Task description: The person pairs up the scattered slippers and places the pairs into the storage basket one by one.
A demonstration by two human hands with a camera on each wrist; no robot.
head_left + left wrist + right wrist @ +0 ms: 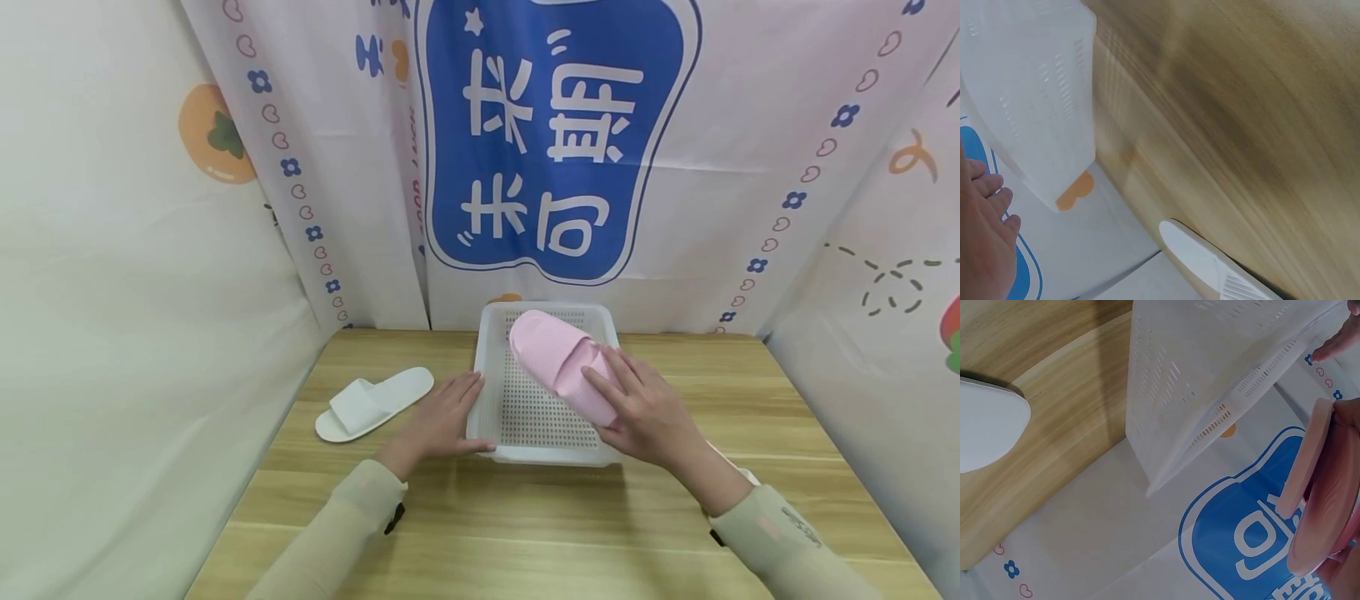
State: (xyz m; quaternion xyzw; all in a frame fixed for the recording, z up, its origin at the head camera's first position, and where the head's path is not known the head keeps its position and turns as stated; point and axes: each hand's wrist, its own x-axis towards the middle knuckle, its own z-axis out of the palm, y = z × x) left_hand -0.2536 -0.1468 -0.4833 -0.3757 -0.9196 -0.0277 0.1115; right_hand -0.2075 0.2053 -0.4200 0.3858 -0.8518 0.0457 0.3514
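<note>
Sleeved forearms reach over the near part of the table (525, 533), where bare wood leaves room. Left hand (442, 417) lies flat, fingers spread, against the left rim of the white tray (486, 367). Right hand (645, 412) grips the heel of a pink slipper (558, 354), held tilted over the tray's right side. White slipper (371, 402) lies apart, near the table's left edge.

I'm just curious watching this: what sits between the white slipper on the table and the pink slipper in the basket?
In the head view, the left hand lies between them, resting flat against the white basket wall.
</note>
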